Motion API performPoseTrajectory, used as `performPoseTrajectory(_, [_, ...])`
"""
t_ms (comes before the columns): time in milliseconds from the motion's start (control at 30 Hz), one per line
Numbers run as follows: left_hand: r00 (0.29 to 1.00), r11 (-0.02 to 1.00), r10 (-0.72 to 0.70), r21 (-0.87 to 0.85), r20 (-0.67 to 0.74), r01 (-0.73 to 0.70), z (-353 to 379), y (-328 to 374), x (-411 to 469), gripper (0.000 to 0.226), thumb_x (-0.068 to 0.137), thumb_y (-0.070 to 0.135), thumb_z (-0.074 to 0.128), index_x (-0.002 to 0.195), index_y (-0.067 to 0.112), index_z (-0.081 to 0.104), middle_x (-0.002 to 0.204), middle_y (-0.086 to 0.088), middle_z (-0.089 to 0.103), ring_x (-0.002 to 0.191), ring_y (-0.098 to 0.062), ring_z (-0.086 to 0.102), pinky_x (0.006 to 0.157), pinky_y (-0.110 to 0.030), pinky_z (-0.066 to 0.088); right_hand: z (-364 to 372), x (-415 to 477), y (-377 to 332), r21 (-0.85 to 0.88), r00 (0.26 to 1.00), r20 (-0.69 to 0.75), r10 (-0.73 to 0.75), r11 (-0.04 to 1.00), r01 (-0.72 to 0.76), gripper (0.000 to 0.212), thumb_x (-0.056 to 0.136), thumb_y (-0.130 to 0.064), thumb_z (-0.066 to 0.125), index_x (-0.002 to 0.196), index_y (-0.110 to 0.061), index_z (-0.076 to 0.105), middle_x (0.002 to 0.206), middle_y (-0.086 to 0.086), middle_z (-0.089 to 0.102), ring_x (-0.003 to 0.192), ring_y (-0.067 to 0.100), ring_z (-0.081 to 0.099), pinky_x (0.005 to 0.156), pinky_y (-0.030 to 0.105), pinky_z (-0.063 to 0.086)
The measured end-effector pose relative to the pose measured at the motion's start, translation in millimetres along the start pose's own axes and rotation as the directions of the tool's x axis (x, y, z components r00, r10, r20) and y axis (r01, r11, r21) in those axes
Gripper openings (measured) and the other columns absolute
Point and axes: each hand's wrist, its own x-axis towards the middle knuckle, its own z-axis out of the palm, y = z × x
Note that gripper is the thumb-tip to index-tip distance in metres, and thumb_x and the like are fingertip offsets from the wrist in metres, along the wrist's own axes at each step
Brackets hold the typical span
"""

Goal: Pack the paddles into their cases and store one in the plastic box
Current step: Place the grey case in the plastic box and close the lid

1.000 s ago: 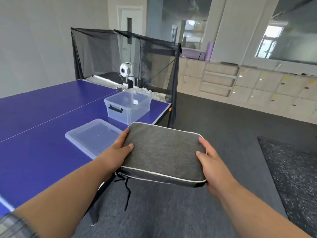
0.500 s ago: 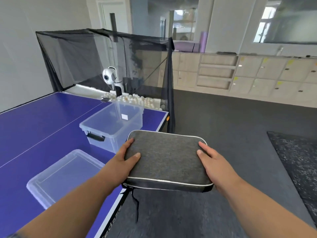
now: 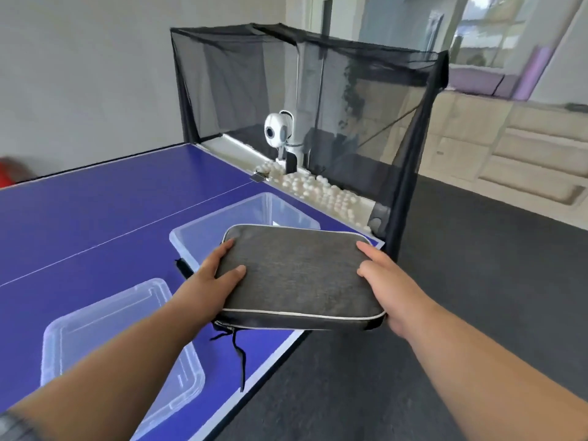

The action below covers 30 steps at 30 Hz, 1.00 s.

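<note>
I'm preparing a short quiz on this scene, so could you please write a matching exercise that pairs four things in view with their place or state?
Things:
1. grey paddle case
2. plastic box
3. clear lid
4. white balls

Places or states:
A. lying flat on the blue table, nearer the person
B. heaped in the tray under the black net
C. held between both hands
D. open, standing partly behind the case

Pairs: 1-C, 2-D, 3-A, 4-B

The case (image 3: 299,278) hides the box's (image 3: 203,237) near right part; the lid (image 3: 105,326) lies partly behind the left forearm.
</note>
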Motion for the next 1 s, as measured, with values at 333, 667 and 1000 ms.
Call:
performPoseTrajectory(333, [0.948,0.979,-0.125,-0.193,-0.292,0.070,-6.0,6.5,138.2,0.051,0.085,0.058,0.059,0.127,0.072,0.034,0.122,0.016,0.051,0.098,-0.004,0.055,0.076,-0.025,0.043,53.7,215.4,-89.9,-0.013,0.953,0.258,-0.157,0.986,0.166,0.039,0.083,-0.029,0.060,0.107,-0.059,0.067,0.128,-0.012,0.063,0.100,0.009,0.072,0.080,0.033,0.059])
performPoseTrajectory(667, [0.809,0.857,-0.494,-0.336,-0.318,0.391,3.8,-53.2,280.8,0.053,0.084,0.038,0.040,0.130,0.064,0.035,0.095,0.006,0.056,0.083,-0.018,0.054,0.063,-0.032,0.041,152.9,380.3,-75.8,-0.200,0.935,0.356,-0.013,0.976,0.090,0.040,0.076,-0.033,0.053,0.100,-0.064,0.064,0.132,-0.009,0.060,0.106,0.015,0.065,0.095,0.043,0.055])
performPoseTrajectory(1000, [0.503,0.590,-0.807,-0.464,-0.310,0.661,36.2,-117.6,321.1,0.051,0.094,0.014,0.038,0.141,0.032,0.035,0.082,-0.003,0.044,0.068,-0.018,0.041,0.056,-0.031,0.031,211.8,456.8,12.8,-0.473,0.857,0.487,0.169,0.876,0.096,0.046,0.081,-0.059,0.064,0.126,-0.054,0.056,0.134,-0.010,0.055,0.111,0.013,0.059,0.098,0.037,0.049])
